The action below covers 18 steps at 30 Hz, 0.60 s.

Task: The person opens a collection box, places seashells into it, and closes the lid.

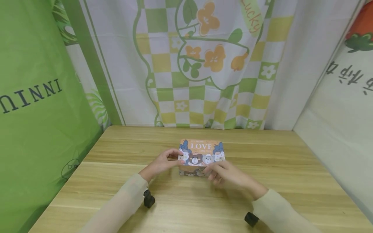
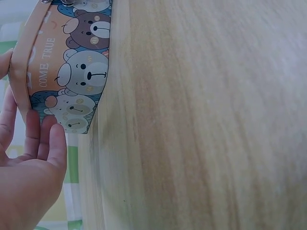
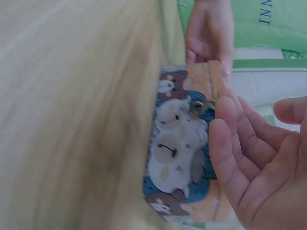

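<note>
A small orange and blue box [image 1: 201, 147] with cartoon bears and the word LOVE on its lid sits on the wooden table. My left hand [image 1: 161, 163] holds its left end. In the left wrist view, the fingers [image 2: 32, 136] of that hand lie against the box's end, with another digit up at the lid. My right hand [image 1: 230, 176] is at the front right of the box. Its fingertips [image 3: 221, 132] are right at a metal clasp [image 3: 196, 108] on the front, while the thumb [image 3: 290, 111] stays apart from them.
The wooden table [image 1: 186, 207] extends around the box on all sides. Behind it hangs a checkered, flowered curtain [image 1: 192, 94]. A green cloth [image 1: 43, 136] borders the left side and a white printed cloth [image 1: 341, 123] the right. Black wrist devices [image 1: 149, 199] sit at both sleeves.
</note>
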Tool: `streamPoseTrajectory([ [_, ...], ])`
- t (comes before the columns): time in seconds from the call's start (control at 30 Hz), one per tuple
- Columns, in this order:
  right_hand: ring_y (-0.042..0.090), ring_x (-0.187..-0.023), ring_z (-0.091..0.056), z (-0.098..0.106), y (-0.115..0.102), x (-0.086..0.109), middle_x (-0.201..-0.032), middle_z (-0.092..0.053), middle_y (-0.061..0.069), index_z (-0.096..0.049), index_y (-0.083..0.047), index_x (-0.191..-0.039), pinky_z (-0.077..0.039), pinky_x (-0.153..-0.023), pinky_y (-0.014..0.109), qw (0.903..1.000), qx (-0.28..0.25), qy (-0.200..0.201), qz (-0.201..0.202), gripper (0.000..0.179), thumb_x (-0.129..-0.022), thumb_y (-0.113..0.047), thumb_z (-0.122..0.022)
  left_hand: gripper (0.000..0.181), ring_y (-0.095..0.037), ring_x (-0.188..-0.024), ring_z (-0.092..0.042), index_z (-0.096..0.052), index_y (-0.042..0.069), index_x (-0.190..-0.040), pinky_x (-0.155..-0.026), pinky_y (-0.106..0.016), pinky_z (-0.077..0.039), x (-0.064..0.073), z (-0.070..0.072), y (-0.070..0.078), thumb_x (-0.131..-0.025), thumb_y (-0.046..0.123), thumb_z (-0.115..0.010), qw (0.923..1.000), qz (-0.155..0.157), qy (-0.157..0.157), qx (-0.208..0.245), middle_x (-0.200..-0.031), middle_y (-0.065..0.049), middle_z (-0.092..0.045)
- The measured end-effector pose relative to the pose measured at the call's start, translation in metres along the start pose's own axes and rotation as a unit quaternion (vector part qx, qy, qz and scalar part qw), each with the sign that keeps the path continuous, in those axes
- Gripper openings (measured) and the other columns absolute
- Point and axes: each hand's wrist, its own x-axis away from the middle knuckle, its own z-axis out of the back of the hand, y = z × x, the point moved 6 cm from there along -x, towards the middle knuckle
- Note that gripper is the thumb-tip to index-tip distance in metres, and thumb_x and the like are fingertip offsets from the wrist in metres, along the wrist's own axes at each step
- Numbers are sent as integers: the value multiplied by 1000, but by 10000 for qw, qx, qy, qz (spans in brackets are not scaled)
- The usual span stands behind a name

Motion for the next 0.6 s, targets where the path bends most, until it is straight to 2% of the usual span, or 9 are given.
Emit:
streamPoseTrajectory([
  [0.2,37,-78,-67,22,-4,7,-92,-70,18,-66,7,-120,-60,-67,49,9991,152,375,156,43,-111,-24,-37,40,-23,-111,-55,-66,16,-121,-95,-41,-47,-1,1,0,-87,32,-79,9999,9,60,-91,-120,-3,-61],
  [0.33,35,-80,-66,39,-1,12,-92,-69,16,-64,9,-120,-60,-67,48,9969,326,691,208,41,-111,-23,-39,39,-24,-111,-55,-66,16,-121,-96,-42,-48,-3,3,0,-88,32,-79,9998,-111,36,-142,-121,-4,-59],
  [0.47,35,-83,-65,52,7,15,-93,-69,14,-65,6,-120,-59,-66,44,9944,483,932,133,42,-111,-26,-39,31,-23,-111,-55,-67,18,-119,-95,-42,-48,-4,7,-4,-93,34,-73,9995,-220,71,-230,-120,-2,-61],
  [0.6,33,-86,-66,65,15,19,-98,-69,17,-66,4,-122,-59,-69,45,9879,912,1250,115,40,-110,-25,-41,24,-22,-110,-55,-69,17,-116,-92,-40,-49,-6,16,-7,-99,33,-66,9979,-356,304,-442,-115,1,-65],
])
